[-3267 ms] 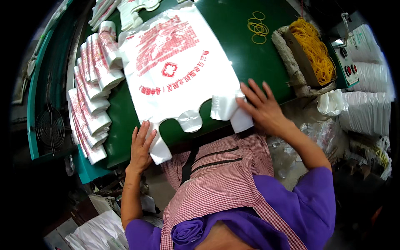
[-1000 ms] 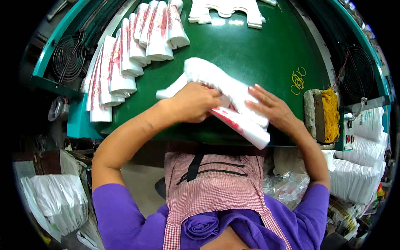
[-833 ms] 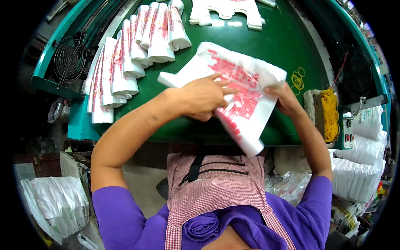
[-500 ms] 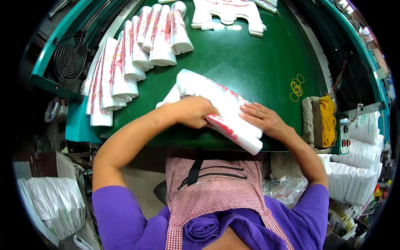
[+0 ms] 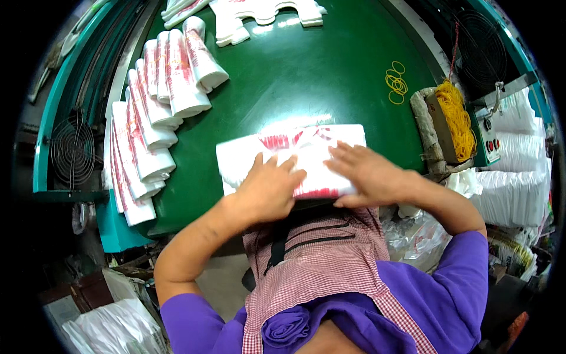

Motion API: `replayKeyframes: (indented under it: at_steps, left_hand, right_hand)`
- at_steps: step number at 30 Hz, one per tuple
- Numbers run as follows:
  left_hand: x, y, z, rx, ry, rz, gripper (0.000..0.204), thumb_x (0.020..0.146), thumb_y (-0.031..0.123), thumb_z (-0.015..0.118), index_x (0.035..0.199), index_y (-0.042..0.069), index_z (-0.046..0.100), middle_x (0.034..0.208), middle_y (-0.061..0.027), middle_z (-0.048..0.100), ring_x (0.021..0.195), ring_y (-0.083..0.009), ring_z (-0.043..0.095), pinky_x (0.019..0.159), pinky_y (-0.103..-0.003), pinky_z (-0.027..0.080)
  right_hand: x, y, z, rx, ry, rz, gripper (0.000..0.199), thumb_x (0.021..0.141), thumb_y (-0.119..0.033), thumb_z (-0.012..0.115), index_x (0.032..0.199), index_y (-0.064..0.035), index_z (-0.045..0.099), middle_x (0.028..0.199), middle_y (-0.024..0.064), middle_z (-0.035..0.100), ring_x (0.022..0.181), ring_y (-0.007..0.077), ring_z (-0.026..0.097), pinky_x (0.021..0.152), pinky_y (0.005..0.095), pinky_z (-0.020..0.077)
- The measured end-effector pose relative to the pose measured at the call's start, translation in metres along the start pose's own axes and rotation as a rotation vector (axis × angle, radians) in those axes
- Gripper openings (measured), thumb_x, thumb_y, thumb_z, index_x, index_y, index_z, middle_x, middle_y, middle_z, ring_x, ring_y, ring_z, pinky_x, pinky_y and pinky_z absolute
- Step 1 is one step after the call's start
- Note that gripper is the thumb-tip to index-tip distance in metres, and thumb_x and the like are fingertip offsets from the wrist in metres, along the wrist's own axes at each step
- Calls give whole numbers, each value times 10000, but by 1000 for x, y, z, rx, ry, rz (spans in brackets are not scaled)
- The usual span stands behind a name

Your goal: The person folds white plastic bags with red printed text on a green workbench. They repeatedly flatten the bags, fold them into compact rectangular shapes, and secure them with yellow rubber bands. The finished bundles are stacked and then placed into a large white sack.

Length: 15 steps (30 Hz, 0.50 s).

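Tabletop (image 5: 318,76), glossy green, runs between wire guards (image 5: 72,150), folded plastic (image 5: 313,156) under left hand (image 5: 266,186) and right hand (image 5: 367,174) (both spread).

From where I stand, the table (image 5: 306,71) has a green top, shiny in places. A folded bundle of white plastic bags (image 5: 313,154) with red print lies at its near edge. Along the left side, printed bag rolls (image 5: 156,112) lie close together in a slanting row. Flat white bags (image 5: 259,10) lie at the far end. Loose yellow rubber bands (image 5: 397,87) lie toward the right, well apart from the bags.
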<state>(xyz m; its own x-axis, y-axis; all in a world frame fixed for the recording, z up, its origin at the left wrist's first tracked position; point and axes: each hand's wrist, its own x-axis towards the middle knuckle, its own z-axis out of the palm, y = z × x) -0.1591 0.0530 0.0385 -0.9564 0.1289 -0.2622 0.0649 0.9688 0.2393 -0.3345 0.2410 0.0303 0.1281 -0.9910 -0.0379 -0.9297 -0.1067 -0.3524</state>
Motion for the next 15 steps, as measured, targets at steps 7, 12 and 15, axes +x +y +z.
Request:
replayKeyframes:
  at_steps: [7, 12, 15]
  left_hand:
    - [-30, -70, -14, -209, -16, -379, 350, 812, 183, 622, 1147, 85, 596, 1087, -139, 642, 879, -359, 627, 721, -457, 499]
    - [16, -92, 13, 33, 487, -131, 377, 855, 429, 594, 1108, 153, 638, 1054, -96, 600, 941, -289, 563, 773, -406, 478]
    - [33, -71, 12, -193, 313, -53, 625, 773, 528, 662, 1250, 139, 553, 1068, -139, 595, 982, -321, 558, 839, -394, 460]
  right_hand:
    - [29, 32, -15, 638, -47, 543, 298, 808, -269, 703, 960, -20, 647, 862, 168, 660, 777, 266, 637, 698, 367, 498]
    - [42, 77, 22, 683, 305, 414, 290, 833, -247, 690, 982, -3, 642, 843, 179, 644, 766, 218, 619, 688, 329, 493]
    - [10, 108, 9, 656, 523, 583, 298, 822, -193, 698, 1026, 10, 621, 951, 167, 632, 834, 261, 616, 755, 332, 490]
